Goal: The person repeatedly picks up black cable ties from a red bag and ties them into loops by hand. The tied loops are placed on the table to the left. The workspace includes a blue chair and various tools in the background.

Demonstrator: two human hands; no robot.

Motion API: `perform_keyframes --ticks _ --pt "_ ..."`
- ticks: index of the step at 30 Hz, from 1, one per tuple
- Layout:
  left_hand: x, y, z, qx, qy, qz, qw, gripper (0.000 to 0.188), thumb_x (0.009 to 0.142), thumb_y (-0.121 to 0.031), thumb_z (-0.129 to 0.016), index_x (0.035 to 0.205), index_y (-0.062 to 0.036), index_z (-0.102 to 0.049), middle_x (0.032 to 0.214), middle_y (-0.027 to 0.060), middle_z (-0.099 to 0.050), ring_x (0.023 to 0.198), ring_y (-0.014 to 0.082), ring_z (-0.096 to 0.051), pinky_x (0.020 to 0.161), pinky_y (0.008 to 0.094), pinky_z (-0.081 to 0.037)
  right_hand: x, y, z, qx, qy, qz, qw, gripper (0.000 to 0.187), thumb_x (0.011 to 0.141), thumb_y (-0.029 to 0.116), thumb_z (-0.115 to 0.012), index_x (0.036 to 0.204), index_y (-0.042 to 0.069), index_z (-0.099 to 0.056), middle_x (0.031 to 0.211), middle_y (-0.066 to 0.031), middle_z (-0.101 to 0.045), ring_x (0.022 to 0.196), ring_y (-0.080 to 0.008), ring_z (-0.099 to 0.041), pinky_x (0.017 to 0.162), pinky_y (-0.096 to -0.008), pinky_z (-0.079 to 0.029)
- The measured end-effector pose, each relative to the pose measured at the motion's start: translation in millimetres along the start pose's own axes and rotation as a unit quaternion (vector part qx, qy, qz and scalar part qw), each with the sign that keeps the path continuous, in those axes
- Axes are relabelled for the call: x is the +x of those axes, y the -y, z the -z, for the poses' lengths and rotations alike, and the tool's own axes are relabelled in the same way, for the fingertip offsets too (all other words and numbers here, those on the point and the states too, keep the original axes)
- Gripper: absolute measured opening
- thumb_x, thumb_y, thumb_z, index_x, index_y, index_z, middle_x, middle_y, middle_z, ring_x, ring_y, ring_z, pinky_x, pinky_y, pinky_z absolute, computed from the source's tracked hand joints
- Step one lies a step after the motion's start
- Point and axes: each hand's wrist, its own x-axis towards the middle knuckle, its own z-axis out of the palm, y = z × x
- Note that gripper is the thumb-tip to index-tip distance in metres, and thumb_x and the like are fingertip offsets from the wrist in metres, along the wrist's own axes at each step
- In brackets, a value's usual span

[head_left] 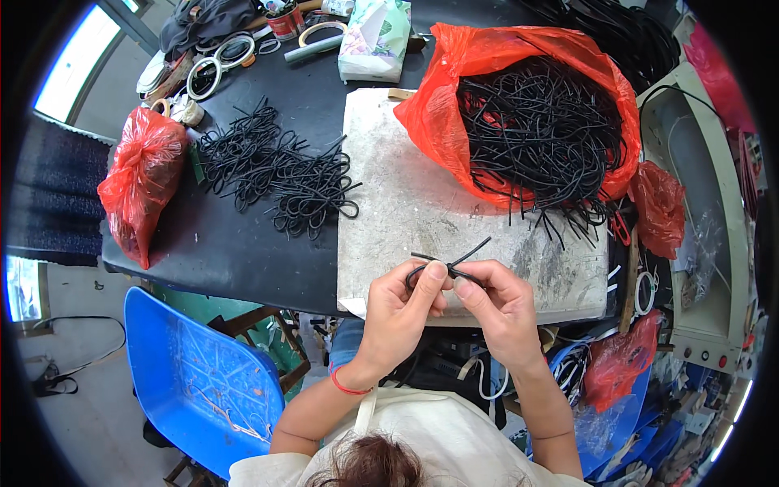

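Note:
Between my two hands is a thin black cord (469, 258), its two loose ends crossing and sticking up above my fingers. My left hand (406, 300) pinches a loop of it between thumb and fingers. My right hand (497, 308) grips the other side close by, thumb pressed against the cord. Both hands are over the near edge of a pale, stained board (381, 203). Left of the board lies a pile of black cords tied into bows (276, 166). An open red plastic bag (442, 105) at the back right is full of loose black cord pieces (544, 130).
A knotted red bag (144, 174) stands at the table's left end. Tape rolls (235, 50) and a floral tissue pack (375, 40) lie along the back. A blue plastic tub (195, 373) sits below left. A beige machine (706, 219) stands at the right.

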Motion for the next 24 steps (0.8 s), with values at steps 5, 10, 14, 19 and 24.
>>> perform_keyframes --ticks 5,10,14,19,24 --pt "5.0 -4.1 -7.4 -0.017 -0.047 -0.041 0.998 0.021 0.090 -0.020 -0.056 0.093 -0.0001 -0.060 0.079 0.0017 -0.060 0.068 0.0065 -0.054 0.063 0.0203 -0.045 0.4 -1.4 -5.0 0.035 -0.024 -0.022 0.999 0.014 0.089 0.008 -0.054 0.098 -0.003 -0.058 0.085 -0.0004 -0.059 0.076 -0.0030 -0.051 0.066 -0.0179 -0.041" --pt "14.0 -14.5 -5.6 -0.114 -0.003 -0.030 0.993 0.022 0.089 -0.016 -0.055 0.103 0.0011 -0.058 0.092 0.0068 -0.061 0.075 0.0107 -0.056 0.069 0.0242 -0.045 -4.1 2.0 -15.1 -0.012 -0.079 -0.005 0.997 0.012 0.087 0.008 -0.056 0.095 0.000 -0.059 0.088 -0.0026 -0.060 0.074 -0.0045 -0.052 0.066 -0.0173 -0.041" --pt "13.6 -30.3 9.9 -0.019 0.074 0.020 0.997 0.017 0.087 -0.010 -0.056 0.099 0.0011 -0.060 0.088 0.0068 -0.062 0.077 0.0109 -0.058 0.071 0.0248 -0.047 -2.3 24.4 -3.3 -0.267 -0.118 0.159 0.943 0.012 0.083 0.007 -0.061 0.093 0.002 -0.061 0.087 -0.0056 -0.060 0.070 -0.0073 -0.053 0.062 -0.0188 -0.041" --pt "6.4 -29.1 4.8 -0.024 0.113 0.034 0.993 0.017 0.087 -0.014 -0.058 0.094 0.0014 -0.063 0.079 0.0021 -0.062 0.072 0.0061 -0.055 0.067 0.0207 -0.045 16.5 8.2 2.2 -0.162 -0.042 0.161 0.973 0.012 0.081 0.006 -0.061 0.093 0.002 -0.062 0.074 -0.0060 -0.060 0.060 -0.0103 -0.054 0.055 -0.0226 -0.042" --pt "4.3 -26.9 6.5 -0.029 0.109 0.055 0.992 0.015 0.086 -0.012 -0.059 0.091 0.0014 -0.062 0.078 0.0025 -0.062 0.069 0.0066 -0.056 0.066 0.0211 -0.046 7.0 -1.5 -9.5 -0.228 -0.098 0.168 0.954 0.010 0.091 0.010 -0.050 0.088 0.000 -0.047 0.073 -0.0087 -0.062 0.057 -0.0101 -0.057 0.051 -0.0259 -0.045"
